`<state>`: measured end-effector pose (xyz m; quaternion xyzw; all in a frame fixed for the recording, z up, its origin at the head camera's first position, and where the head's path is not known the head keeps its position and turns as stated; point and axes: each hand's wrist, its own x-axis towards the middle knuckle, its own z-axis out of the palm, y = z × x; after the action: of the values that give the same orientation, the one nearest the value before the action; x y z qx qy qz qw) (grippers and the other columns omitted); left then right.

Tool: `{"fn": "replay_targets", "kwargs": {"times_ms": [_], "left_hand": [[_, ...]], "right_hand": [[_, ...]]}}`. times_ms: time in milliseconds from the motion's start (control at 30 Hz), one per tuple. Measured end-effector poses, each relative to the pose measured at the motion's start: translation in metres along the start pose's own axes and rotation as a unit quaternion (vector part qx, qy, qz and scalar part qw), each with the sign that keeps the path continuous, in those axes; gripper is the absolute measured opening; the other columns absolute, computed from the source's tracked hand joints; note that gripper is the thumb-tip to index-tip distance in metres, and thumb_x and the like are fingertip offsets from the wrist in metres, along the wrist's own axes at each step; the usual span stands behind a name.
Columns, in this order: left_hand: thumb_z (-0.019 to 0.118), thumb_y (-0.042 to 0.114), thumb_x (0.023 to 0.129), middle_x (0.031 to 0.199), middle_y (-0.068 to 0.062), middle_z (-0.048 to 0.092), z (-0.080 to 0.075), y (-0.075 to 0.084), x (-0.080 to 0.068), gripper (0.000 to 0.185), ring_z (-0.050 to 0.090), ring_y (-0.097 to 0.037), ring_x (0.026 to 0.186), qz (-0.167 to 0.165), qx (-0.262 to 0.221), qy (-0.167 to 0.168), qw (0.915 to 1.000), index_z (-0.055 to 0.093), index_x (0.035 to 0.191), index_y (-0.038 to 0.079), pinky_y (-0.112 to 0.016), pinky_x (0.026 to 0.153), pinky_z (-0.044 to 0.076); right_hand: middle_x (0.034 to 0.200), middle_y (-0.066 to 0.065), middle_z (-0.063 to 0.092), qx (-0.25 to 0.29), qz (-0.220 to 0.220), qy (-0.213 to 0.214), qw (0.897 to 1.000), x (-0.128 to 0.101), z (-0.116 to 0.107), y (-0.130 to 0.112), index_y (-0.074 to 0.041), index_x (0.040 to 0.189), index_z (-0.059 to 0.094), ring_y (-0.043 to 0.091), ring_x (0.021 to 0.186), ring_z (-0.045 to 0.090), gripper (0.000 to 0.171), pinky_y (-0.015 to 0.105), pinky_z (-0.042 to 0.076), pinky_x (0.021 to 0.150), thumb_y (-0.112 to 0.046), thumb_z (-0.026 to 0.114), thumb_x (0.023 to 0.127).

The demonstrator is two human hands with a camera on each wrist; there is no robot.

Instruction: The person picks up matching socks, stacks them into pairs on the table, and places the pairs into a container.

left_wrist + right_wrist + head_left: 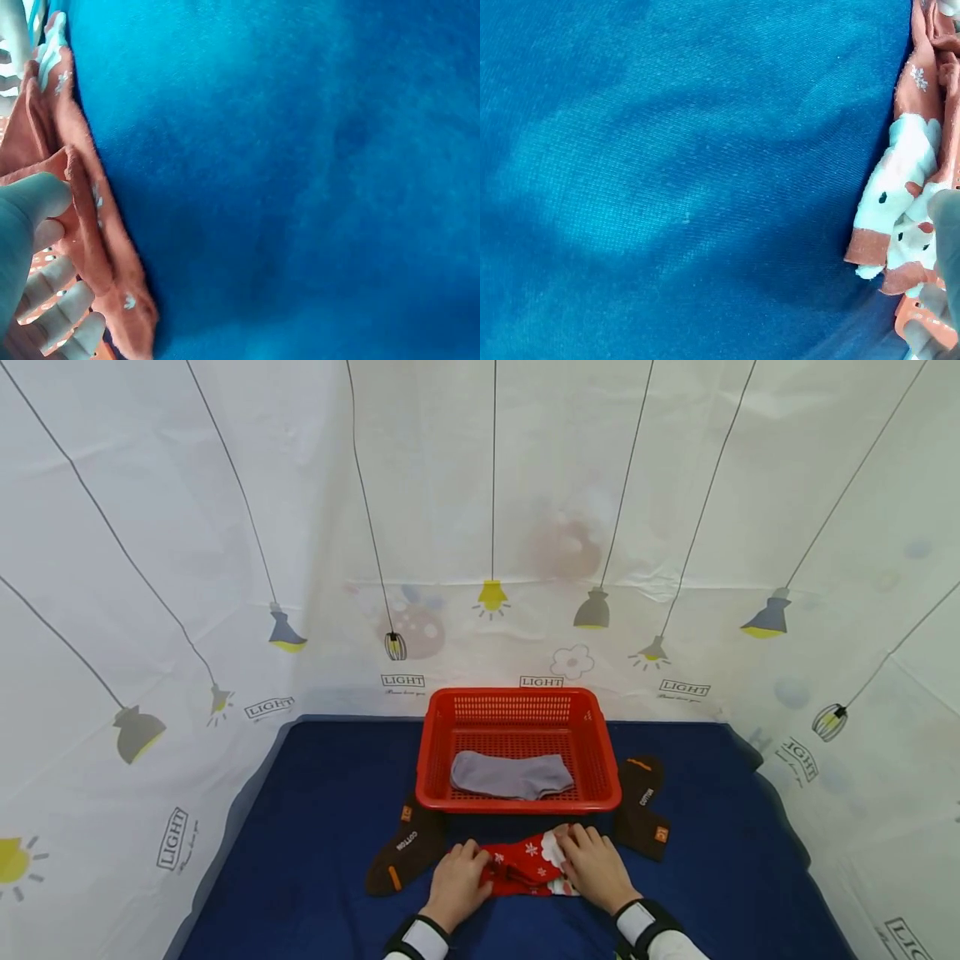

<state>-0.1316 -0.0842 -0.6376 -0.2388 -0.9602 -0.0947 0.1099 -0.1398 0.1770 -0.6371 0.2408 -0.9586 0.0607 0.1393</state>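
Pinching the red socks (pixel 525 856) at the left with the left hand (pixel 457 881) and at the white-patterned right end with the right hand (pixel 597 870). Laid on the blue cloth (pixel 330 810), on the near side of the red basket (pixel 517 807). Beyond, flat inside the basket, a grey sock (pixel 512 775).

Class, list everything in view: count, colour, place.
Basket: one, red, back of the cloth.
Cloth: one, dark blue, under the basket.
Patterned socks: two, red and white, in front of the basket.
Lettered socks: two, brown, left and right of the basket.
Plain sock: at least one, grey, inside the basket.
Backdrop: count unclear, printed white, behind and beside the cloth.
Wristbands: two, black-and-white, near the bottom edge.
Sleeves: two, white, just below them.
Left hand: one, on the patterned socks' left end.
Right hand: one, on their right end.
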Motion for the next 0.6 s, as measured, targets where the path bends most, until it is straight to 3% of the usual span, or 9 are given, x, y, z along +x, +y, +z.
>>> {"fn": "replay_targets", "kwargs": {"times_ms": [367,600], "left_hand": [[0.079,0.033,0.061,0.083,-0.001,0.051,0.0104,0.0030,-0.0026,0.034,0.048,-0.018,0.071,-0.004,0.020,-0.004,0.9998,0.062,0.087,0.018,-0.031,0.060,0.043],[0.077,0.029,0.063,0.079,-0.001,0.049,0.0084,0.0041,-0.0030,0.025,0.046,-0.018,0.069,-0.010,0.029,-0.020,0.9993,0.061,0.076,0.017,-0.031,0.059,0.042]], "right_hand": [[0.102,0.008,0.055,0.005,0.060,-0.053,0.997,-0.0002,0.0061,-0.0025,-0.017,0.113,0.059,0.028,0.080,0.053,0.044,0.040,0.045,0.063,-0.034,0.072,0.074],[0.096,0.009,0.053,0.009,0.057,-0.043,0.997,0.0030,0.0058,-0.0047,-0.015,0.104,0.060,0.028,0.078,0.052,0.039,0.040,0.045,0.061,-0.031,0.074,0.072]]}}
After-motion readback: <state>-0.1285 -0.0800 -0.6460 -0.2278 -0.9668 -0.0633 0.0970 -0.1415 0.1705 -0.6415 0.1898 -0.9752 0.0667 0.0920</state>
